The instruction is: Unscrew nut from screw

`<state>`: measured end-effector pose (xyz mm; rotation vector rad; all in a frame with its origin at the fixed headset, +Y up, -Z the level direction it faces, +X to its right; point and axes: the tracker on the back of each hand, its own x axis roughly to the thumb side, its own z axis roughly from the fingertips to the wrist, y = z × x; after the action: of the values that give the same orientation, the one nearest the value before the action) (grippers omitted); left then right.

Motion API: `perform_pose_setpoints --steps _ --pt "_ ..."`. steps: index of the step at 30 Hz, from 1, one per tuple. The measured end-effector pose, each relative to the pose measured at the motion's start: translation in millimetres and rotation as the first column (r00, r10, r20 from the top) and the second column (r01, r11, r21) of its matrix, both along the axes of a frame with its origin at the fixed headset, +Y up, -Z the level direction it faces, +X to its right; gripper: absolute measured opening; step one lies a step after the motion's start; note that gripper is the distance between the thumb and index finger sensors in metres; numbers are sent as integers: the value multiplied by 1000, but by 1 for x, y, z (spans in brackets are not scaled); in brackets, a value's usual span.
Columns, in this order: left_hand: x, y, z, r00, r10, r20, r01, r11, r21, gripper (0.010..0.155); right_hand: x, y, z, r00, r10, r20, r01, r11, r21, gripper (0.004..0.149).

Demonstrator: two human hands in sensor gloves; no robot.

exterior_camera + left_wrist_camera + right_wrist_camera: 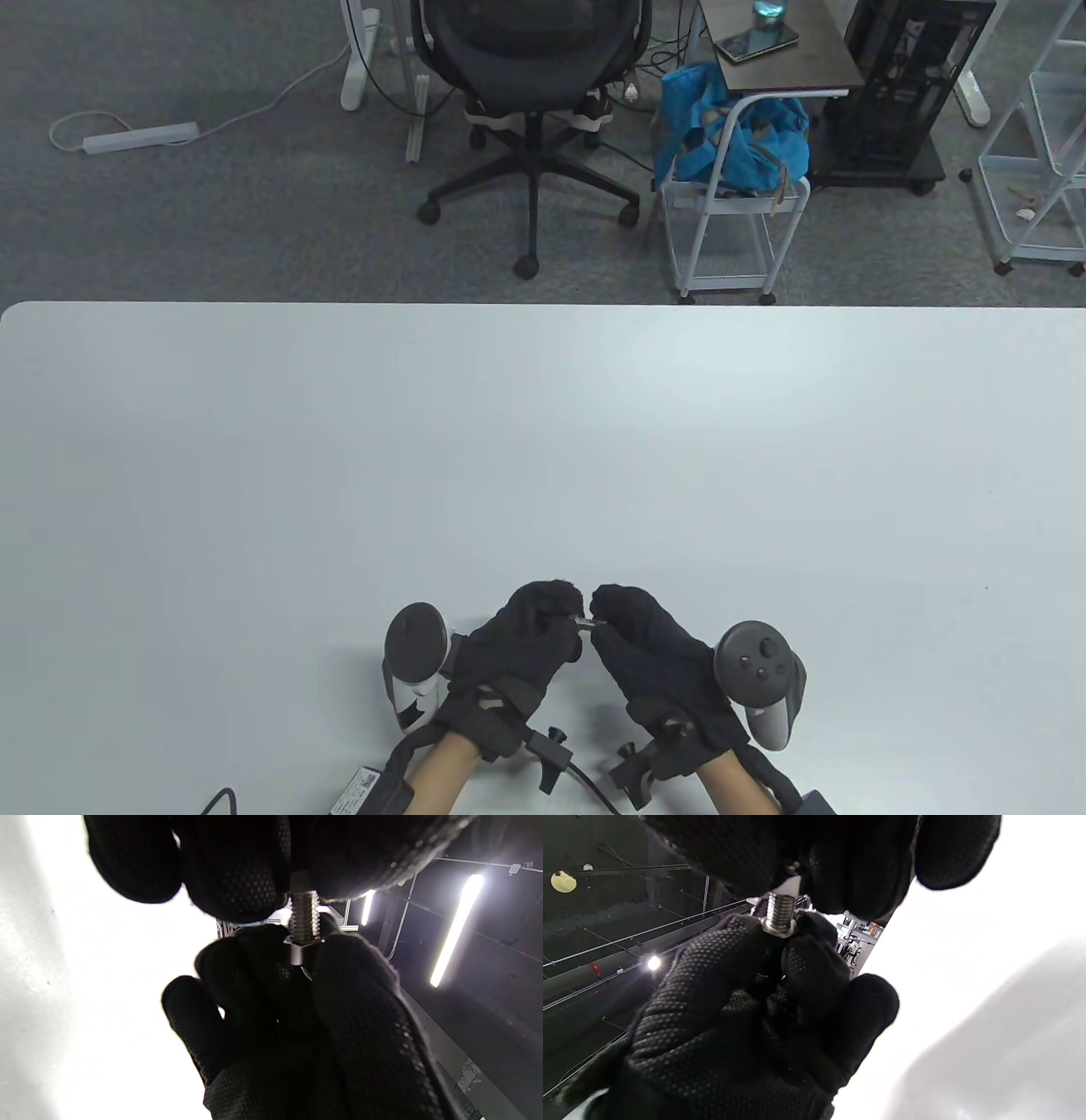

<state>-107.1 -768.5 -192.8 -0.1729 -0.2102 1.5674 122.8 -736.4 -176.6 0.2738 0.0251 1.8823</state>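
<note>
The screw [585, 624] is held level between both hands, just above the table's [339, 475] near edge. Its head end is pinched by the left hand [522, 641]. The nut [298, 949], on the threads, is gripped by the right hand's [645, 649] fingertips [356, 959].

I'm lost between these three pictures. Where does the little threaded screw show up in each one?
Table view: the screw is a tiny glint between the two gloved hands, bottom centre.
Left wrist view: upper centre, threads bare between fingertips.
Right wrist view: upper centre-left.
Shared landmark: the nut pinched at the thread's end.
</note>
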Motion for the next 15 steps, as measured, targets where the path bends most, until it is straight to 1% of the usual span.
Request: perform_pose_setpoints --steps 2,5,7,8,10,12,15 --pt "0 0 0 1000 2 -3 -2 1000 -3 47 0 0 0 1000 -19 -21 19 1000 -14 51" --pt "0 0 0 1000 1 -2 -1 1000 -2 47 0 -2 0 1000 -18 -10 18 1000 -19 59" --pt "0 0 0 1000 1 0 -1 1000 -1 47 0 -6 0 1000 -2 0 2 999 -51 67" --pt "0 0 0 1000 0 0 0 1000 0 47 1 -8 1 1000 3 23 -1 997 -73 68" --pt "0 0 0 1000 0 2 0 1000 2 47 2 -10 0 999 -14 35 16 996 -84 65" --pt "0 0 0 1000 10 0 -10 1000 14 47 1 -9 0 999 -28 34 30 996 -83 58" --pt "0 1 -1 1000 15 10 -15 1000 19 47 0 -4 1 999 -25 33 27 999 -36 54"
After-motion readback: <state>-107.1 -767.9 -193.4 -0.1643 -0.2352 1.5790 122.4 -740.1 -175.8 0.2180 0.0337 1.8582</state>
